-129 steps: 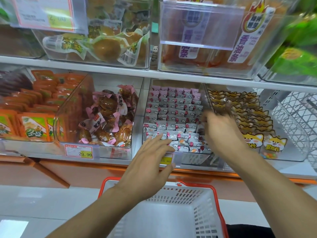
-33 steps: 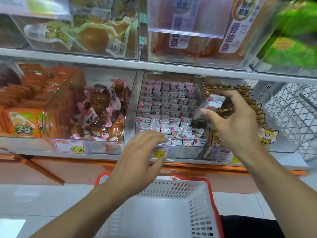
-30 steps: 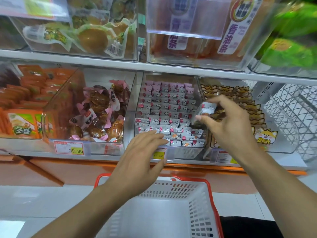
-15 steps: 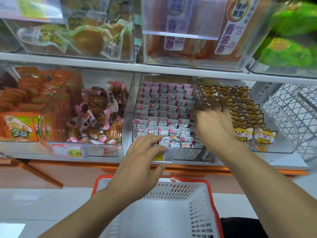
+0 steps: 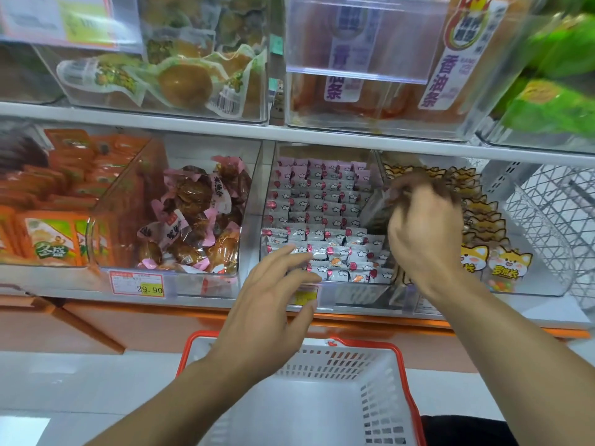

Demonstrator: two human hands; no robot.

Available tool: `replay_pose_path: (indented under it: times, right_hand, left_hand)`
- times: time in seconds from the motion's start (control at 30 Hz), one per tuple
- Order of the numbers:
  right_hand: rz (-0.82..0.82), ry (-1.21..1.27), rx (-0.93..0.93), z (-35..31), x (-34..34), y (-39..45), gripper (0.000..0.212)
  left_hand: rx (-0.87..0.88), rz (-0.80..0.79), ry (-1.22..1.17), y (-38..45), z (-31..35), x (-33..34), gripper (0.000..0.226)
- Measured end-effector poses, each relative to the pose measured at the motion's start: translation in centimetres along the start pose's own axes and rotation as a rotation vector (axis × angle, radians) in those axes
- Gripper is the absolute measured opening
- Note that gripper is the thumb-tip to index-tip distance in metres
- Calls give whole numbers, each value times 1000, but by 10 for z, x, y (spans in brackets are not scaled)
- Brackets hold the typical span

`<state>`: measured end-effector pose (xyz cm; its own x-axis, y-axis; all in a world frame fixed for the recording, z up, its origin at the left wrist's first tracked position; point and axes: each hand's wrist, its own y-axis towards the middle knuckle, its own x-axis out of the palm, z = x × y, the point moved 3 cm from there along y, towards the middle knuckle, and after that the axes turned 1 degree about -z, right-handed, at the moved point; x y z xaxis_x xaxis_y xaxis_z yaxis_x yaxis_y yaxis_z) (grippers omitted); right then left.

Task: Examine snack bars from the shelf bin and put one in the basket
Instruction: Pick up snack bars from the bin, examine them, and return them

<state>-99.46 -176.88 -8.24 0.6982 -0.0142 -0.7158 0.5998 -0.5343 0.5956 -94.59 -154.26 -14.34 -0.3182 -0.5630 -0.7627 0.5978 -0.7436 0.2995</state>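
On shelf edge, price tag point(image 5: 136, 284) reads 29.90 (yellow), left hand point(image 5: 269, 312) nr basket point(image 5: 406, 378)

Small white-and-pink wrapped snack bars point(image 5: 322, 220) with cloud print, between hands. Yellow fox-face packets point(image 5: 502, 262) right of right hand point(image 5: 421, 233). Pink-trimmed brown snack packs point(image 5: 193, 217) and orange pouches point(image 5: 54, 226) left of left hand point(image 5: 270, 304). White perforated plastic basket point(image 5: 380, 413), red-orange rim, below hands.

- Left hand point(image 5: 270, 304): forearm reaching up and forward, palm down, fingers extended and loosely spread.
- Right hand point(image 5: 421, 233): arm raised higher, fingers curled downward; fingertips motion-blurred, grasp indeterminate.
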Motion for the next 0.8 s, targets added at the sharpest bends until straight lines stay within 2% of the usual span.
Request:
replay_pose_path:
  times: [0.07,0.13,0.17,0.23,0.3,0.37,0.43,0.5,0.57,0.67,0.8]
  right_hand:
    - [139,143,-113,-3,-12,-5,11]
    - [160,364,-160,-11,-19,-17,11]
    - [128,510,-112,-16,-20,-23,13]
    - [31,765,58,-26,-19,-37,18]
    - [-56,908,233,-32,-15,-49,14]
    - [-149,1052,431,-34,-9,-56,2]
    - [-235,1179,632,-34,-4,-58,7]
    - [-303,1264,796,-32,1,-59,10]
    - [-344,1316,893,-32,5,-59,9]
    - [-371,1351,919,-31,5,-56,6]
    - [-378,1339,892,-29,0,-53,5]
  left_hand:
    - [-5,77,-47,1,1,-4,29]
    - [-116,153,-179,2,3,-11,28]
    - [-201,176,-280,3,2,-13,25]
    - [-324,206,-507,5,1,-16,27]
    - [-394,205,-686,6,-1,-17,30]
    - [-465,203,-812,6,-4,-15,36]
    - [-570,223,-944,5,-10,-11,46]
    - [-655,248,-1073,6,-15,-8,59]
    - [-682,280,-1186,8,-19,-6,62]
    - [-655,322,-1339,11,-18,-8,52]
    - [-645,312,-1300,11,-19,-11,48]
